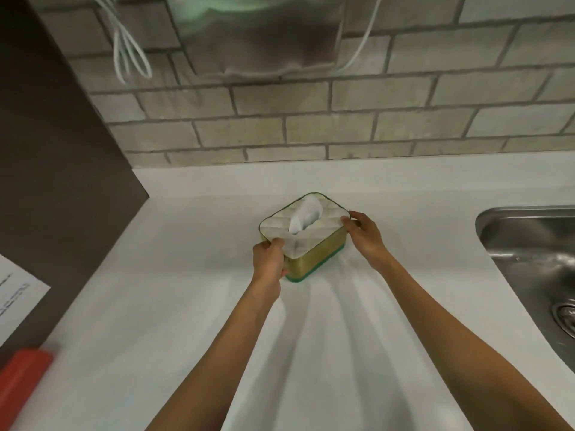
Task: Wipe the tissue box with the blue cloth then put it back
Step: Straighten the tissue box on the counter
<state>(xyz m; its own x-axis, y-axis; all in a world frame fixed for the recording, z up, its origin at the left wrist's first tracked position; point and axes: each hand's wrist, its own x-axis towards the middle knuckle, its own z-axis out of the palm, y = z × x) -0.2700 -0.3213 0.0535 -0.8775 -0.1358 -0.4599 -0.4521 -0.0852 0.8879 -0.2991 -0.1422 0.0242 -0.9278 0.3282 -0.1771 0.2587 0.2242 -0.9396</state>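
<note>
The tissue box [314, 259] sits on the white counter [186, 275] near the middle, turned at an angle. It has a pale top, olive sides and a green base, and a white tissue [306, 217] sticks up from its slot. My left hand [269, 259] grips the box's near left corner. My right hand [364, 236] holds its right corner, fingertips on the top edge. No blue cloth is in view.
A steel sink [529, 259] lies at the right. A dark panel [56, 181] stands at the left with a white paper [15, 290] on it. A red object [21, 377] lies at the lower left. White cables [127, 54] hang on the brick wall.
</note>
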